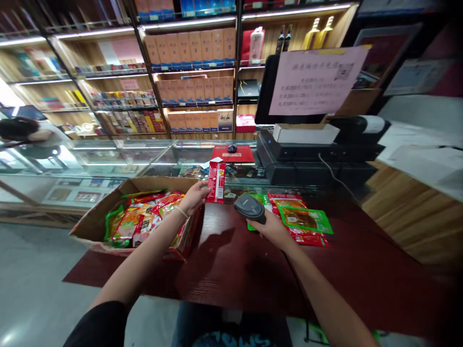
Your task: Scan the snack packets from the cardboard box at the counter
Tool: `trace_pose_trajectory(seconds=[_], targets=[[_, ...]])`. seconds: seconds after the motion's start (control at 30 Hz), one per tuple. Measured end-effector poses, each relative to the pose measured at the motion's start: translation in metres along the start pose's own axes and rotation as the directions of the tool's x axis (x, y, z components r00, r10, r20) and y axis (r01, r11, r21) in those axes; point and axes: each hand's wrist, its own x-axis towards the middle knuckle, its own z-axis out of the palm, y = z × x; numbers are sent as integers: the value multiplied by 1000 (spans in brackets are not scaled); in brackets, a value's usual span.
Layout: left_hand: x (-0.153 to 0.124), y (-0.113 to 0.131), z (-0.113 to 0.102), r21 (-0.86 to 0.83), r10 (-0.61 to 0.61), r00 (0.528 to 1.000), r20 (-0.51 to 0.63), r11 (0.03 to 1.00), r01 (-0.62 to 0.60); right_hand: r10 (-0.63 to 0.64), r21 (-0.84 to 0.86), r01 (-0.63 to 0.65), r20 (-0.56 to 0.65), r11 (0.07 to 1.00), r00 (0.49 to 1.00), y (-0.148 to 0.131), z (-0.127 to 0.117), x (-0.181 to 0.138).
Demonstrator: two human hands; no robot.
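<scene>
My left hand (197, 196) pinches a red snack packet (216, 182) by its left edge and holds it up, its barcode side facing me. Wrapped in my right hand (269, 226) is a dark grey barcode scanner (249, 207), its head tilted toward the packet but apart from it. Left of the packet stands an open cardboard box (80, 231) with many red and green snack packets (126, 224) inside. Several more packets (306, 219), red and green, lie in a loose pile on the table beyond my right wrist.
A dark red table (224, 274) lies under both arms. At the back right are a monitor with a pink paper sign (316, 82) and a black cash drawer (318, 164). A mouse (232, 149) rests on a red mat. Another person (32, 135) is at far left.
</scene>
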Motion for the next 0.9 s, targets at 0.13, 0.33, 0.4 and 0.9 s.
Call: trace_pose_trajectory(seconds=[0.13, 0.33, 0.4, 0.9], targets=[[15, -24, 37, 33, -90, 996, 15, 995, 90, 144, 7, -144, -112, 989, 983, 29, -22, -13], [43, -80, 103, 126, -379, 922, 76, 921, 368, 306, 112, -285, -283, 952, 909, 66, -70, -44], [54, -99, 124, 141, -433, 899, 55, 895, 423, 317, 139, -287, -328, 948, 890, 73, -83, -54], [63, -96, 153, 183, -391, 903, 177, 915, 360, 321, 155, -285, -302, 946, 898, 68, -91, -59]])
